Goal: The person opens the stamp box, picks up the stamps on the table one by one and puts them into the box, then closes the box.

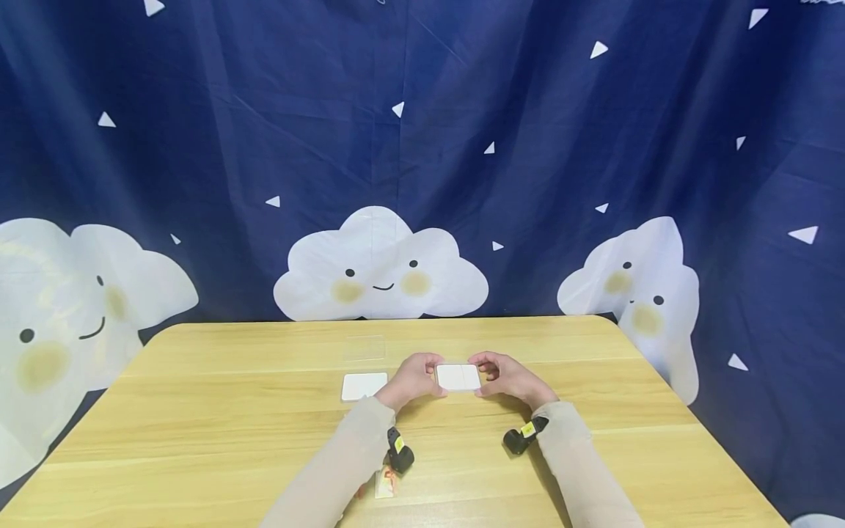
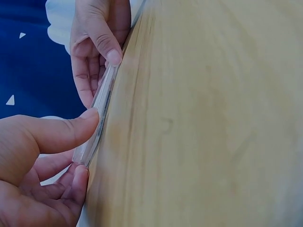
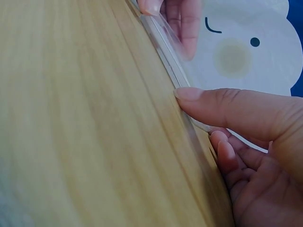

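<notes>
Between both hands lies a flat, clear plastic case (image 1: pixel 457 377) with a white inside, a thin line running across it. My left hand (image 1: pixel 412 381) grips its left end, thumb on the near edge and fingers at the far side. The right hand (image 1: pixel 511 378) holds the opposite end the same way. In the left wrist view the clear case (image 2: pixel 97 118) appears edge-on, close over the wooden table (image 2: pixel 203 123). From the right wrist, its layered edge (image 3: pixel 170 61) shows under the thumb. A second white rounded rectangle (image 1: pixel 364 386) lies just left of the left hand.
A thin transparent sheet (image 1: pixel 365 347) lies farther back on the table. Near the left forearm is a small card with orange print (image 1: pixel 386 484), partly hidden by the wrist camera (image 1: pixel 400 452). A dark blue curtain with clouds (image 1: pixel 381 271) hangs behind the table.
</notes>
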A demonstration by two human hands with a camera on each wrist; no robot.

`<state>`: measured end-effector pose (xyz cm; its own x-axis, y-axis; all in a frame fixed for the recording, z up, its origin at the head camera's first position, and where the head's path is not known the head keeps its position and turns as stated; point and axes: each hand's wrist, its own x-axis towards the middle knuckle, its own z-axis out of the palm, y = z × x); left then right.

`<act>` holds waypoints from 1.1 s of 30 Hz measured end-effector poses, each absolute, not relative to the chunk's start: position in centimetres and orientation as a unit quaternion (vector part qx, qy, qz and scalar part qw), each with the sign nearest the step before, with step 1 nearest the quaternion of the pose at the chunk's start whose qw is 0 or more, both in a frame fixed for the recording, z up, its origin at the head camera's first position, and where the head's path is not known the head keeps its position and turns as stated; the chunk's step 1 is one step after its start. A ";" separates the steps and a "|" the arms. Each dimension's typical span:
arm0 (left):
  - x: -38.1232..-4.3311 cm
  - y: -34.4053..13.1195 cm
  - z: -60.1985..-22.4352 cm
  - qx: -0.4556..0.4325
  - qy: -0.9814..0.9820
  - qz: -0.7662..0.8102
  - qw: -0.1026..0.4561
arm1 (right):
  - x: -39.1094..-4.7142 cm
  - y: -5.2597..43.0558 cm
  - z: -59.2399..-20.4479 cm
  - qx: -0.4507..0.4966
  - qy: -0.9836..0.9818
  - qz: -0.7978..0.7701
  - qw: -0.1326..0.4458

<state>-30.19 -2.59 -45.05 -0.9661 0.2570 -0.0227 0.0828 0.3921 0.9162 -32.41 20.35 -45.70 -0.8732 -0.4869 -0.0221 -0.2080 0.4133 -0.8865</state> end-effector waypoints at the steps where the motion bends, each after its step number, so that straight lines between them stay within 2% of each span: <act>1: -30.2 -2.6 -45.0 0.102 0.830 0.542 0.081 | -32.4 20.4 -45.8 -0.209 0.829 -0.499 0.140; 33: -30.4 -2.9 -45.1 0.105 0.787 0.599 0.103 | -32.4 20.3 -45.8 -0.213 0.831 -0.495 0.138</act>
